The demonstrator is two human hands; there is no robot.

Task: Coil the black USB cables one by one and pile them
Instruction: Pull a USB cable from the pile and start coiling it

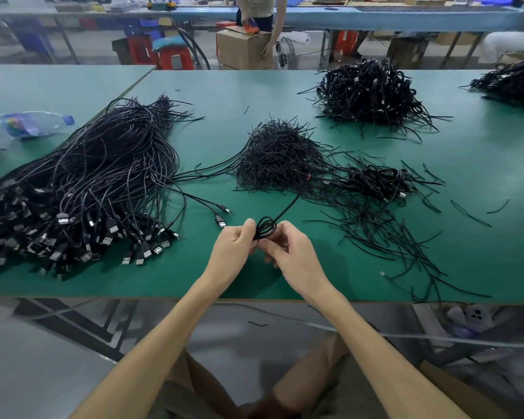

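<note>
Left hand [235, 246] and right hand [295, 254] meet over the near-centre of the green table [481, 164], both closed on one black USB cable [265, 228]. The cable is wound into a small coil of several loops, held between the two hands just above the surface. Left thumb and curled fingers pinch the coil's left side; right thumb and curled fingers pinch its lower right side. One free tail leaves the coil top and runs far-right toward the heap of black twist ties [279, 158] at table centre; whether it touches the heap cannot be told. To the left lies the big bundle of uncoiled USB cables [88, 182], plugs fanned toward the near-left, the closest plugs just left of the left hand. Right of the tie heap sits a small pile of coiled cables [375, 179], with loose ties [390, 237] strewn from it toward the near-right edge. A large pile of coiled cables [372, 92] lies far right, well apart from the hands. A plastic bottle [34, 124] lies on its side far left. Bare green surface shows between the hands and the near edge, which both forearms cross, and between the right-hand piles.
</note>
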